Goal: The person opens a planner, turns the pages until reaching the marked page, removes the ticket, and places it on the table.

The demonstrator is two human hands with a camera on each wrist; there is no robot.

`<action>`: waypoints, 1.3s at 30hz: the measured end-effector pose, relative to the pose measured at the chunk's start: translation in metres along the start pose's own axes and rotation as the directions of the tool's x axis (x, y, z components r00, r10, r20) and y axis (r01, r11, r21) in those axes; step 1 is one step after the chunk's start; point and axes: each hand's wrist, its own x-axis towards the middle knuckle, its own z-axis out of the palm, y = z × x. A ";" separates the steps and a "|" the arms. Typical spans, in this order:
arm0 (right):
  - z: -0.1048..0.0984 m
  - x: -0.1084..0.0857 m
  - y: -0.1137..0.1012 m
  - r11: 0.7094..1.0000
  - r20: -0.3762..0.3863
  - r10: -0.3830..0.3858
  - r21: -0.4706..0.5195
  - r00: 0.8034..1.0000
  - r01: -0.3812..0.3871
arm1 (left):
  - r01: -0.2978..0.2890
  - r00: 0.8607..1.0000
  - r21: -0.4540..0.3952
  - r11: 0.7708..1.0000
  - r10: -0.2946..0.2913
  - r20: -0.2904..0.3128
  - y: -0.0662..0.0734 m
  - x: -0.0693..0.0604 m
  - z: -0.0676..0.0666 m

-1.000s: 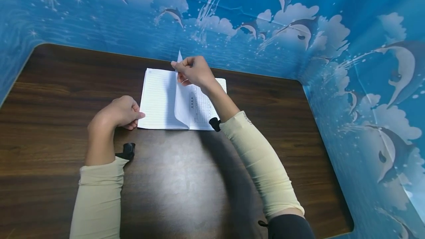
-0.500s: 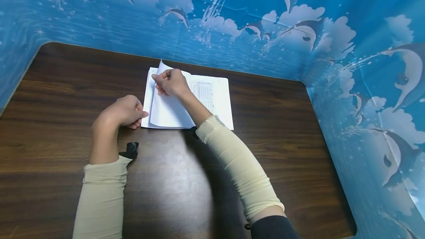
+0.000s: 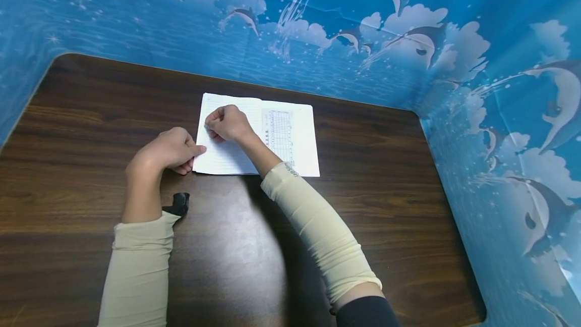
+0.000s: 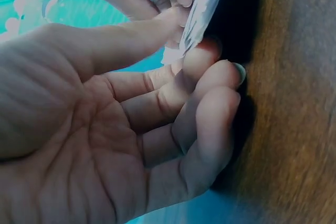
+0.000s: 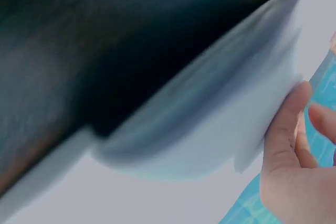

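Observation:
An open notebook [image 3: 301, 140] lies on the table, with ruled lines on its left page [image 3: 227, 158] and a printed grid on the right page. My left hand [image 3: 170, 150] pinches the lower left edge of the notebook, thumb on top and fingers beneath, as the left wrist view shows. Over the left page is my right hand [image 3: 229, 124], its fingers bent down near the page's outer edge. In the right wrist view a fingertip [image 5: 300, 90] touches the sheet while another digit stands apart, with no paper visible between them. The left page bulges slightly near the fold.
The dark wood-grain table [image 3: 386, 206] extends around the notebook on all sides. A blue curtain [image 3: 190, 39] printed with dolphins hangs along the table's back and right edges. A black wrist strap piece [image 3: 178, 205] sits by the left sleeve.
My right hand has carried a raised sheet of the notebook from right to left, and the sheet now lies down on the left side. My left hand has kept its pinch.

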 end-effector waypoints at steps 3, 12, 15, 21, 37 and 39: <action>-0.001 -0.002 -0.001 0.997 0.040 -0.035 -0.067 0.999 0.038 | 0.000 1.000 0.026 1.000 0.000 0.002 -0.001 -0.001 -0.001; 0.004 -0.009 -0.002 0.988 0.084 -0.057 -0.137 0.995 0.068 | 0.030 1.000 0.031 0.999 -0.030 0.000 -0.003 -0.002 0.003; 0.005 -0.010 -0.001 0.988 0.077 -0.065 -0.131 0.995 0.075 | 0.016 1.000 0.036 0.999 -0.016 0.001 -0.004 -0.001 0.004; 0.001 -0.009 -0.004 0.983 0.127 -0.065 -0.163 0.990 0.085 | 0.010 1.000 0.042 0.999 -0.011 0.006 -0.003 -0.001 0.002; -0.062 -0.010 -0.005 0.998 -0.006 -0.039 -0.057 0.999 0.039 | 0.008 1.000 0.061 0.998 -0.007 -0.013 0.002 -0.001 0.002; -0.076 -0.009 -0.003 0.997 -0.044 -0.020 -0.077 0.999 0.016 | 0.003 1.000 0.061 0.998 -0.003 -0.016 0.003 -0.001 0.002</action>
